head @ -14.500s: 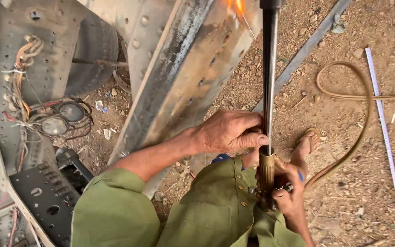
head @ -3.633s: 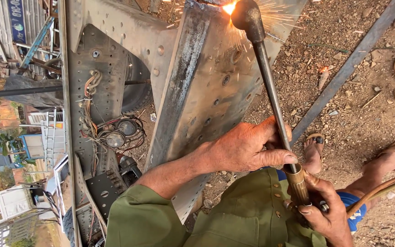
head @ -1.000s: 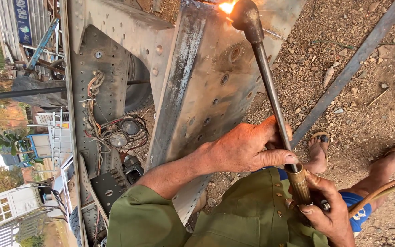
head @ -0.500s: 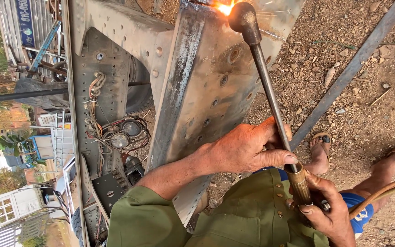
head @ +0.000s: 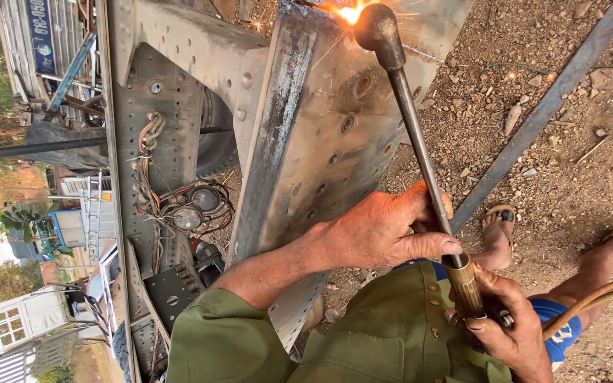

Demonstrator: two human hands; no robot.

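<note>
Far left, a blue rectangular signboard with white lettering (head: 40, 32) is leaning upright among the sheds; no packages are showing. Next to it, a tangle of coloured wires and round gauges (head: 182, 206) is hanging inside the perforated grey steel chassis frame (head: 136, 142). At centre, the rusty drilled steel channel beam (head: 321, 142) is taking the cut, with an orange flame and sparks (head: 349, 10) bursting at its upper edge. The long dark metal cutting torch with brass handle (head: 420, 163) is running from that flame down toward the person. The left hand (head: 384, 230) is curling closed around the torch tube, thumb pressing along it as a steadying guide. The right hand (head: 509, 326) is gripping the brass handle, fingers wrapped near the valve knob. My judgement: the tip needs holding just off the steel and moving slowly and evenly, the tan rubber hose (head: 594, 301) trailing clear of sparks and sandalled feet (head: 498, 234) on the gravel.
</note>
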